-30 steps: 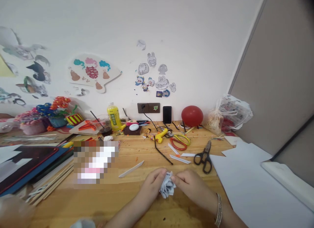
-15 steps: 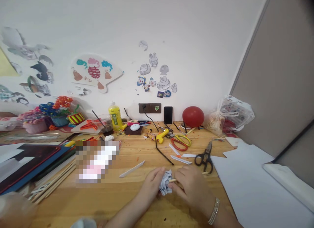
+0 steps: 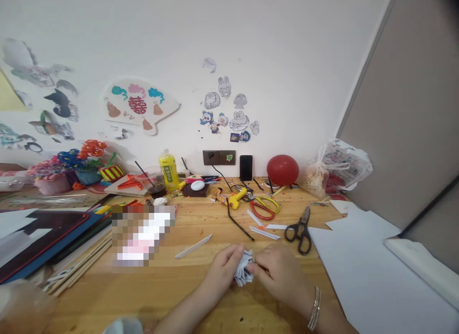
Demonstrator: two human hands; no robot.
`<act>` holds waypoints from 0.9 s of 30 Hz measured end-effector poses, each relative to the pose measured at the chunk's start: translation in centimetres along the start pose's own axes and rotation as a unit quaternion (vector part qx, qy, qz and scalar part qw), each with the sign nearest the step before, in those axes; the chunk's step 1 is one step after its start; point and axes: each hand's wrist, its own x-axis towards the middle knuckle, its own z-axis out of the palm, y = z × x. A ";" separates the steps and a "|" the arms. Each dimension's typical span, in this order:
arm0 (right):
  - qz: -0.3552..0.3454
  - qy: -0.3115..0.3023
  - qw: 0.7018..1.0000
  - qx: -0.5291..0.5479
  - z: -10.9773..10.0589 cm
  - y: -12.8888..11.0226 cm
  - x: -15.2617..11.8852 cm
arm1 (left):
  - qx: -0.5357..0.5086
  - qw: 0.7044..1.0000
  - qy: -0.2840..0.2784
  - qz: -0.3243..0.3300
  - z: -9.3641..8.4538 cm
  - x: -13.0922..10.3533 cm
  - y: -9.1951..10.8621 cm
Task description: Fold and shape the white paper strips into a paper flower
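A bundle of folded white paper strips is between my hands, low in the middle of the view. My left hand grips its left side, fingers closed. Against its right side is my right hand, curled, with thumb and fingers pressed together at the paper; what they pinch is hidden. A bracelet circles my right wrist. Black-handled scissors lie just beyond my right hand. Loose white strips and a thin black stick lie ahead of the bundle.
A yellow glue gun, red-and-yellow scissors, a red balloon and a yellow bottle stand or lie toward the wall. White sheets cover the right side. Wooden sticks lie at left.
The light wooden stick that showed in my right fingers is now out of sight. My right hand has turned slightly, its fingers closer over the paper bundle.
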 end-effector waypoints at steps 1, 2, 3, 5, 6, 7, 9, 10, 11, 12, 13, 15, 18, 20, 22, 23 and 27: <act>0.014 -0.018 1.000 0.016 -0.1 0.0 0.0 | -0.003 1.000 -0.005 0.004 0.0 0.0 0.0; 0.028 -0.033 0.999 0.033 -0.1 0.1 0.0 | -0.007 1.000 -0.010 0.007 0.0 0.0 0.0; 0.042 -0.045 0.997 0.050 -0.1 0.1 0.0 | -0.009 1.000 -0.014 0.010 0.0 0.0 -0.1; 0.062 -0.060 0.993 0.087 0.0 0.3 0.0 | -0.012 1.000 -0.020 0.014 0.0 -0.1 -0.1; 0.067 -0.062 0.990 0.106 0.0 0.3 -0.1 | -0.015 1.000 -0.020 0.016 0.0 -0.1 -0.1; 0.071 -0.062 0.988 0.125 0.1 0.3 -0.1 | -0.019 0.999 -0.020 0.017 0.1 -0.2 -0.1; 0.079 -0.064 0.981 0.164 0.3 0.4 -0.2 | -0.033 0.999 -0.020 0.019 0.1 -0.2 -0.1; 0.084 -0.068 0.977 0.184 0.3 0.4 -0.2 | -0.040 0.999 -0.018 0.019 0.1 -0.2 -0.1; 0.091 -0.072 0.972 0.204 0.4 0.4 -0.2 | -0.049 0.999 -0.016 0.017 0.1 -0.2 -0.1; 0.098 -0.076 0.966 0.225 0.4 0.4 -0.1 | -0.059 0.998 -0.014 0.013 0.1 -0.2 -0.1; 0.104 -0.077 0.961 0.243 0.4 0.4 -0.1 | -0.073 0.997 -0.008 0.007 0.1 -0.2 0.0; 0.112 -0.059 0.955 0.269 0.4 0.5 -0.1 | -0.110 0.994 0.009 -0.012 0.2 -0.3 0.1; 0.130 0.015 0.959 0.252 0.1 0.6 -0.1 | -0.182 0.981 0.046 -0.050 0.3 -0.4 0.3; 0.141 0.066 0.965 0.212 -0.1 0.7 -0.1 | -0.236 0.967 0.065 -0.072 0.3 -0.4 0.5; 0.134 0.094 0.973 0.165 -0.3 0.6 -0.2 | -0.299 0.948 0.071 -0.081 0.4 -0.4 0.7; 0.123 0.101 0.977 0.141 -0.3 0.6 -0.2 | -0.332 0.938 0.066 -0.080 0.4 -0.4 0.8; 0.079 0.116 0.988 0.070 -0.1 0.3 -0.1 | -0.426 0.903 0.005 -0.053 0.2 -0.2 0.9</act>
